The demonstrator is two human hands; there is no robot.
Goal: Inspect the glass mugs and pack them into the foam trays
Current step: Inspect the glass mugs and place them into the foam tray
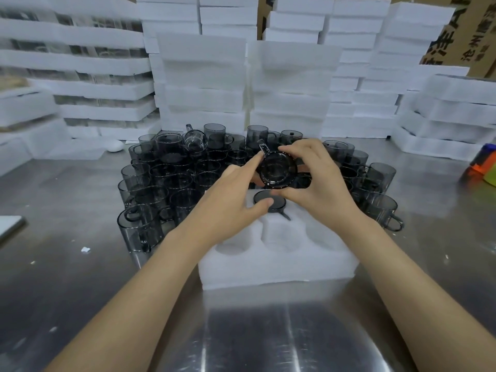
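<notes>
Head view: both hands hold one smoked-glass mug (276, 170) above the far edge of the foam tray (279, 264), its round end turned toward the camera and its handle pointing up and away. Right hand (319, 181) pinches the mug between thumb beneath and curled fingers over the top. Left hand (230, 200) touches the mug's left side with an extended forefinger; its thumb lies over the packed mug below, and whether the remaining fingers grip cannot be told.

Tray stands on the steel table (80, 277), centred toward the near edge. One packed mug (271, 202) sits in a far pocket, dark round face up, handle toward the near side. Three near pockets show bare foam.

Loose mugs (166, 178) crowd the table just behind and to both sides of the tray, mostly upright, some stacked, one clearer mug lying on its side at the back. Foam stacks (204, 81) line the far edge, continuing to the left and right edges. Cardboard (456, 30) with printed characters stands at the far right corner. An orange, green and blue object (483, 165), blurred, lies at the right edge.
</notes>
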